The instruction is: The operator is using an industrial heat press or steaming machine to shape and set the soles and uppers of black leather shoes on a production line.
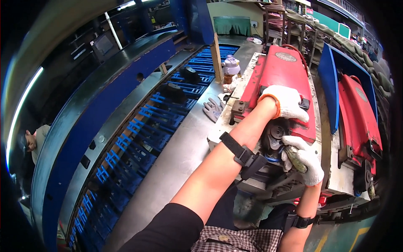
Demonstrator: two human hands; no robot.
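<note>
Both hands wear white knit gloves. My left hand (285, 103) is closed over a black handle (305, 103) across the front of a red machine cover (283, 73); the handle's ends show on either side of the glove. Below it and to the right, my right hand (305, 161) wraps around a worn, grey-green handle (296, 158), which looks bound in cloth or tape. This grip sits beside a dark round hub (277, 132) at the machine's front. The glove hides part of the grip's far side.
At right stands a second red machine (359, 113) beside a blue panel (330, 88). A steel ledge (168, 161) holds a grey glove (213, 110) and a drink bottle (231, 67). Further left runs a blue slatted conveyor (134, 130); another person (37, 140) is at far left.
</note>
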